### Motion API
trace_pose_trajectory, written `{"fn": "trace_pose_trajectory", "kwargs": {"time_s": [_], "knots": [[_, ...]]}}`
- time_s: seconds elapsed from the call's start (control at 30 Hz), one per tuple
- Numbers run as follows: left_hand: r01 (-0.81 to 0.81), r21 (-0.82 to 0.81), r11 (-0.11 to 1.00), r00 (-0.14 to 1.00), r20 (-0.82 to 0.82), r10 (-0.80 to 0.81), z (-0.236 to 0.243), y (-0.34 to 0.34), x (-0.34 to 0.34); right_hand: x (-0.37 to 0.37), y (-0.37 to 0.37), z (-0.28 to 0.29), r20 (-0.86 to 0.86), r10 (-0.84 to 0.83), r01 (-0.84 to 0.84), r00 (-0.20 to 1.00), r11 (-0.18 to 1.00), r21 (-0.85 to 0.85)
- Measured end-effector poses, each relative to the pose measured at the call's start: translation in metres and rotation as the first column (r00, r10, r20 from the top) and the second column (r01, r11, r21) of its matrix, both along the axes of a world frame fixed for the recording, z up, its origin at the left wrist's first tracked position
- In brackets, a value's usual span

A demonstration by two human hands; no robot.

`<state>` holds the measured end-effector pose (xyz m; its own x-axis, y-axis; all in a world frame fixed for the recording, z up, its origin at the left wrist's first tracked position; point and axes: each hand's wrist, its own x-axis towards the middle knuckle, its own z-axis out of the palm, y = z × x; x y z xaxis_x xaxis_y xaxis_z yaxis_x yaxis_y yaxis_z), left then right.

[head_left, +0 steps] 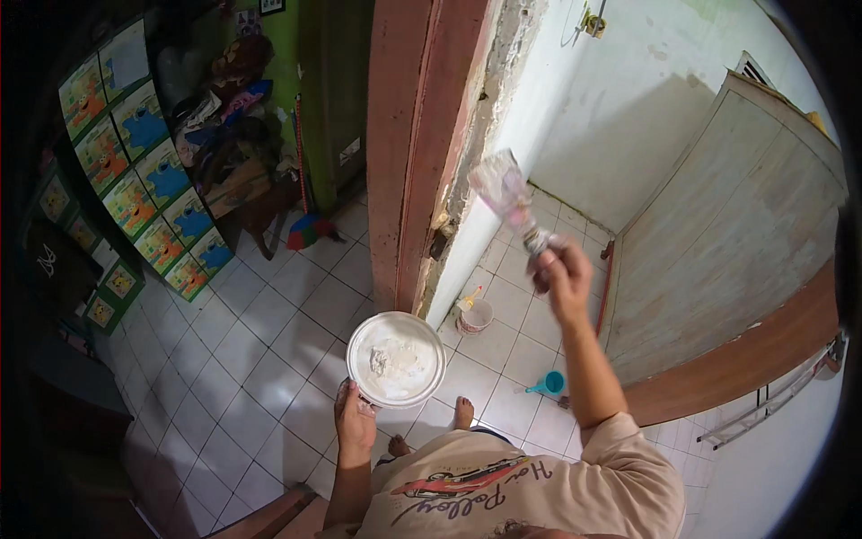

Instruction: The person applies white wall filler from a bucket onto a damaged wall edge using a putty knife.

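Note:
My right hand (566, 272) is raised and closed around the handle of a putty knife (503, 184). Its wide blade, smeared with pale material, points up and left beside the rough, chipped wall edge (473, 112); whether it touches the wall I cannot tell. My left hand (356, 420) grips the lower left rim of a round white lid (431, 377), held level at waist height. A lump of whitish putty (379, 361) and some smears lie on the lid. Just beyond the lid stands the reddish-brown door frame (400, 171), running along the wall edge.
On the tiled floor stand a small white tub (474, 317) and a teal dipper (551, 384). A large wooden door panel (718, 234) leans at the right, near a ladder (763, 404). Left are a cartoon-printed cabinet (148, 162) and a broom (308, 229).

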<state>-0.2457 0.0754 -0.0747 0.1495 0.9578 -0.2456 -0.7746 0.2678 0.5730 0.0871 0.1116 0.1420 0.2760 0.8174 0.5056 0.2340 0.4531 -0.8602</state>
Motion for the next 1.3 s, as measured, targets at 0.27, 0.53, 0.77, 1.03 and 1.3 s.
{"fn": "trace_pose_trajectory", "kwargs": {"time_s": [0.27,0.53,0.77,1.03,1.3], "knots": [[-0.038,-0.022,0.999,0.999,-0.021,0.038,-0.007,-0.002,0.002,0.061,0.011,0.154,0.620,-0.164,0.066,0.767,0.982,0.177],[0.002,-0.011,1.000,1.000,0.009,-0.002,-0.007,-0.003,0.004,0.058,0.030,0.188,0.769,-0.124,0.060,0.627,0.992,0.111],[-0.007,-0.021,1.000,1.000,0.013,0.008,-0.009,-0.001,0.006,0.062,0.018,0.198,0.785,-0.179,0.118,0.593,0.984,0.136],[0.006,-0.029,1.000,1.000,0.005,-0.006,0.001,-0.003,0.010,0.065,-0.006,0.192,0.723,-0.239,0.130,0.648,0.970,0.205],[0.005,-0.016,1.000,1.000,0.030,-0.005,-0.006,0.002,0.013,0.011,-0.005,0.102,0.522,-0.447,0.258,0.726,0.881,0.396]]}}
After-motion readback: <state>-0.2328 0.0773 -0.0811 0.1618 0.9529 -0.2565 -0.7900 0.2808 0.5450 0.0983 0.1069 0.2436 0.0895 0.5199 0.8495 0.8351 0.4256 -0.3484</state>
